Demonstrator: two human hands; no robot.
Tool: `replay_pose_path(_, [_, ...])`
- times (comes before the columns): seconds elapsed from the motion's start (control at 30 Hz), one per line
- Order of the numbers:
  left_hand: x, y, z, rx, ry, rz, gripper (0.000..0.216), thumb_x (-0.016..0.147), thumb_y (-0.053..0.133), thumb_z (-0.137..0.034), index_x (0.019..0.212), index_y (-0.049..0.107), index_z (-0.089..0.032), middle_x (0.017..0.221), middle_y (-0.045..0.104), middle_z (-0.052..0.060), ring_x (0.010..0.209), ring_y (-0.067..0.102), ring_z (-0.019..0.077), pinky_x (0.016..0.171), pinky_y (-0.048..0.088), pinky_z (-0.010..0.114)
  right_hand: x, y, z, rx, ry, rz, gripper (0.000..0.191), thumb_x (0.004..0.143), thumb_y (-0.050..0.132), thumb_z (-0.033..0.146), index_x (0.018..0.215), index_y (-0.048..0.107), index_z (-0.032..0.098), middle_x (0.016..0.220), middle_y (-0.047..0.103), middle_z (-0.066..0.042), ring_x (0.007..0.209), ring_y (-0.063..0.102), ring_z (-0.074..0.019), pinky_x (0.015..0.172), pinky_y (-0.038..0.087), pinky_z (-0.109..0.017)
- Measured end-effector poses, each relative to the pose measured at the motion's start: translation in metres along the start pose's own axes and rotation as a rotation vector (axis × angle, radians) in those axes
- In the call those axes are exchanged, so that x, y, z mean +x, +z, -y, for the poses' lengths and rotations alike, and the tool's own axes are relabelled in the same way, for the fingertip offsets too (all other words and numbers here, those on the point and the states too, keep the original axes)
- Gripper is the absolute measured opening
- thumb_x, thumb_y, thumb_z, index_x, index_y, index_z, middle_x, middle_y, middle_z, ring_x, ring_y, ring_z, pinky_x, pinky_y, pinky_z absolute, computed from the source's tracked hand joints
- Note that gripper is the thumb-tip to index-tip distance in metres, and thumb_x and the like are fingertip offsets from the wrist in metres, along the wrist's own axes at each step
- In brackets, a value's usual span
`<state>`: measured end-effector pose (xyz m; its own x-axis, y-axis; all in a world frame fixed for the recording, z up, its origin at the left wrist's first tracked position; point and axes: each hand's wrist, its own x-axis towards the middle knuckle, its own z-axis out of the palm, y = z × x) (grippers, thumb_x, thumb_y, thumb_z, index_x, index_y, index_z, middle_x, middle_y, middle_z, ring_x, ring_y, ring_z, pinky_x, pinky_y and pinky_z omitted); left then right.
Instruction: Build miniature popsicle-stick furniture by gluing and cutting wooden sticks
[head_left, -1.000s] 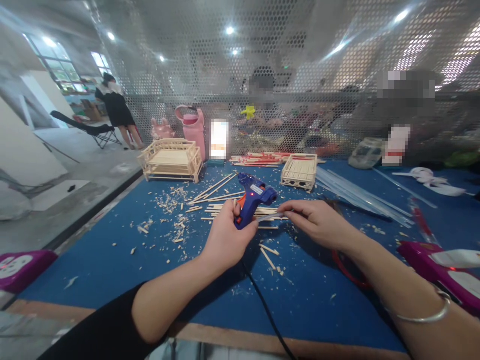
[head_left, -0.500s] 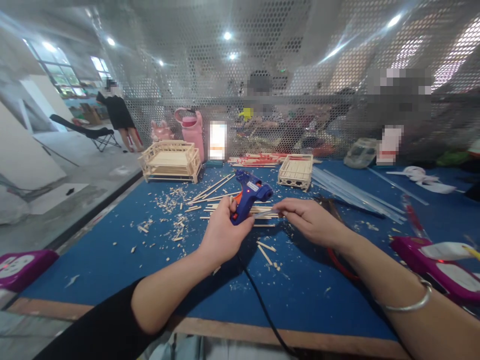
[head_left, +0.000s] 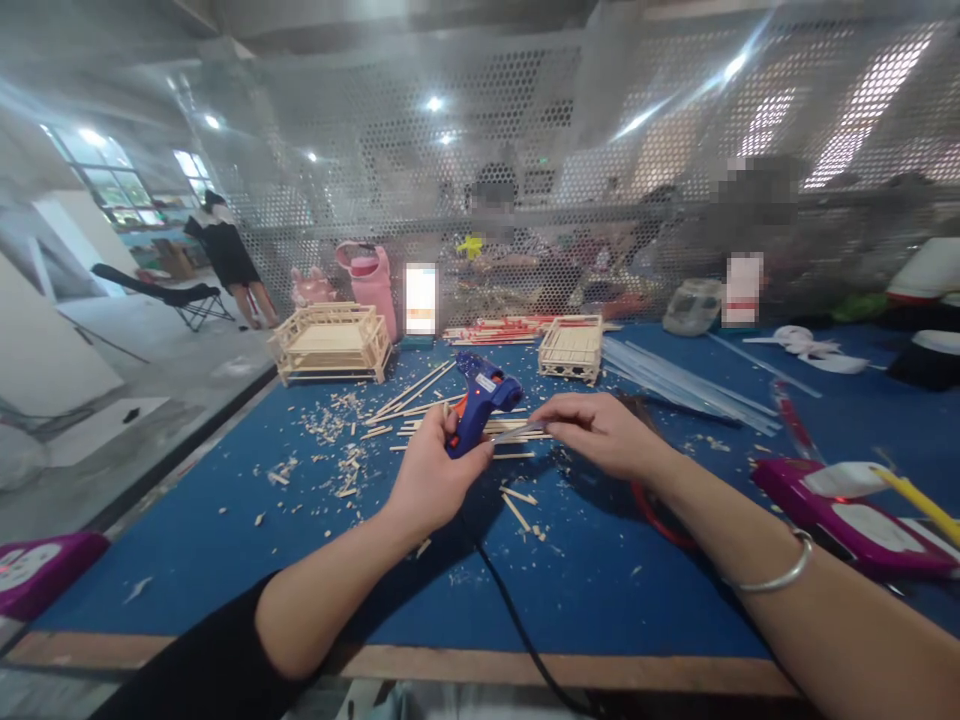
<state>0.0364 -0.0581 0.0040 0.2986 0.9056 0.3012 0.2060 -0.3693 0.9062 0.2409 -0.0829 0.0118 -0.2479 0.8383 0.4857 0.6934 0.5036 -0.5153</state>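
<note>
My left hand [head_left: 431,475] is wrapped round the grip of a blue hot glue gun [head_left: 477,398] with an orange trigger, held above the blue table [head_left: 600,590]. Its black cord [head_left: 517,620] runs down toward me. My right hand [head_left: 592,432] pinches a thin clear glue stick [head_left: 517,432] whose end points at the back of the gun. Loose wooden sticks [head_left: 420,395] lie on the table just beyond both hands.
A small wooden bed model [head_left: 330,342] and a wooden crate model [head_left: 571,348] stand farther back. Clear glue sticks [head_left: 682,380] lie to the right. Purple devices sit at right [head_left: 847,515] and left [head_left: 37,570]. A mesh screen [head_left: 600,200] closes the far edge; people sit behind it.
Both hands with the glue gun and glue stick have shifted slightly left and farther away in view as my head moved. The grip of each hand is unchanged.
</note>
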Motion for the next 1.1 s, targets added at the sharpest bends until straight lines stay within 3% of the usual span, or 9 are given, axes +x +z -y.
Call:
replay_pose_path(0.17, [0.001, -0.001, -0.001, 0.007, 0.005, 0.006, 0.027, 0.065, 0.063, -0.024, 0.071, 0.037, -0.019, 0.066, 0.048, -0.005, 0.059, 0.045, 0.0093, 0.060, 0.036, 0.025, 0.000, -0.002, -0.001, -0.017, -0.024, 0.022, 0.027, 0.078, 0.040, 0.020, 0.083, 0.066, 0.016, 0.077, 0.068, -0.004, 0.068, 0.061, -0.0128, 0.064, 0.045, -0.024])
replay_pose_path(0.57, [-0.003, 0.003, -0.001, -0.045, -0.023, 0.049, 0.026, 0.063, 0.064, -0.023, 0.076, 0.042, -0.020, 0.064, 0.049, -0.005, 0.056, 0.046, 0.0096, 0.057, 0.037, 0.025, -0.001, 0.012, -0.006, -0.266, -0.157, -0.015, 0.026, 0.067, 0.035, 0.007, 0.071, 0.058, 0.016, 0.071, 0.063, -0.006, 0.064, 0.056, -0.0140, 0.060, 0.044, -0.024])
replay_pose_path(0.73, [0.000, 0.002, 0.001, -0.051, -0.024, 0.031, 0.027, 0.064, 0.063, -0.024, 0.074, 0.038, -0.020, 0.064, 0.050, -0.005, 0.055, 0.047, 0.0093, 0.056, 0.037, 0.024, -0.002, 0.004, -0.004, -0.083, -0.002, -0.042, 0.034, 0.066, 0.035, 0.006, 0.086, 0.061, 0.017, 0.066, 0.064, -0.001, 0.063, 0.059, -0.0131, 0.062, 0.045, -0.024])
replay_pose_path(0.8, [0.002, 0.002, 0.002, -0.051, -0.040, 0.031, 0.028, 0.065, 0.063, -0.024, 0.073, 0.036, -0.020, 0.065, 0.050, -0.005, 0.055, 0.047, 0.0092, 0.056, 0.037, 0.024, -0.003, 0.002, -0.003, -0.007, 0.079, -0.040, 0.030, 0.072, 0.040, 0.013, 0.094, 0.060, 0.017, 0.065, 0.065, 0.000, 0.057, 0.058, -0.0124, 0.056, 0.045, -0.023])
replay_pose_path(0.9, [0.004, 0.002, 0.003, -0.041, -0.054, 0.041, 0.028, 0.065, 0.063, -0.025, 0.073, 0.036, -0.020, 0.066, 0.051, -0.005, 0.056, 0.048, 0.0094, 0.057, 0.038, 0.024, -0.003, 0.001, -0.003, -0.047, 0.104, -0.042, 0.020, 0.076, 0.050, 0.028, 0.087, 0.063, 0.017, 0.063, 0.066, -0.001, 0.050, 0.056, -0.0117, 0.049, 0.043, -0.022])
replay_pose_path(1.1, [0.002, 0.003, 0.004, -0.032, -0.076, 0.019, 0.028, 0.063, 0.065, -0.025, 0.074, 0.040, -0.020, 0.063, 0.050, -0.006, 0.055, 0.047, 0.0095, 0.057, 0.037, 0.024, -0.003, 0.004, -0.009, -0.285, -0.086, -0.047, 0.024, 0.081, 0.042, 0.018, 0.088, 0.066, 0.018, 0.089, 0.071, -0.006, 0.081, 0.065, -0.0166, 0.073, 0.049, -0.027])
